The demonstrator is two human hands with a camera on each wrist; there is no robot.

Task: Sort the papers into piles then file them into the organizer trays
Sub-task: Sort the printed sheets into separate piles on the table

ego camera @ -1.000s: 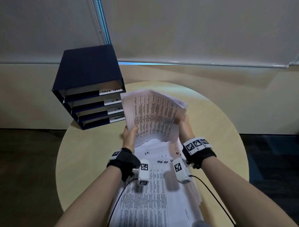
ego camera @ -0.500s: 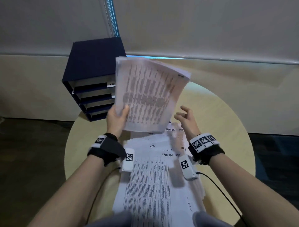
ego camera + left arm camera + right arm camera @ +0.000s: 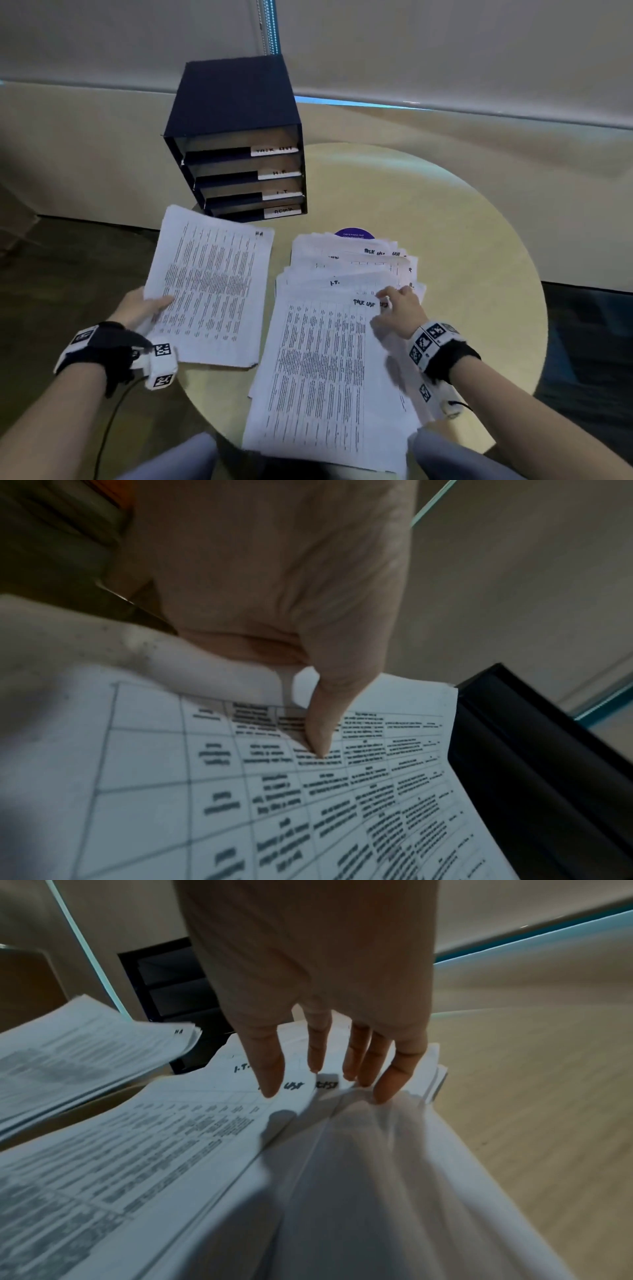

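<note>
My left hand [image 3: 144, 308] grips the left edge of a printed paper bundle [image 3: 209, 284] marked "HR", thumb pressed on top [image 3: 318, 739]; the bundle [image 3: 78, 1058] sits low over the table's left side. A large fanned stack of papers [image 3: 329, 359] lies in the middle, with handwritten labels such as "I.T." and "Task list". My right hand [image 3: 397, 308] hovers at the stack's right edge, fingers [image 3: 387, 1085] straight and touching the top sheets [image 3: 205, 1137]. The dark blue organizer [image 3: 236, 137] stands at the back left, with labelled trays.
The round pale wooden table [image 3: 462, 240] has bare surface to the right of the stack. A purple round sticker [image 3: 354, 234] peeks out behind the papers. Dark floor lies left and right of the table; a beige wall runs behind.
My left hand has brought the bundle down from in front of the organizer to the table's left side. My right hand has dropped onto the main stack's right edge.
</note>
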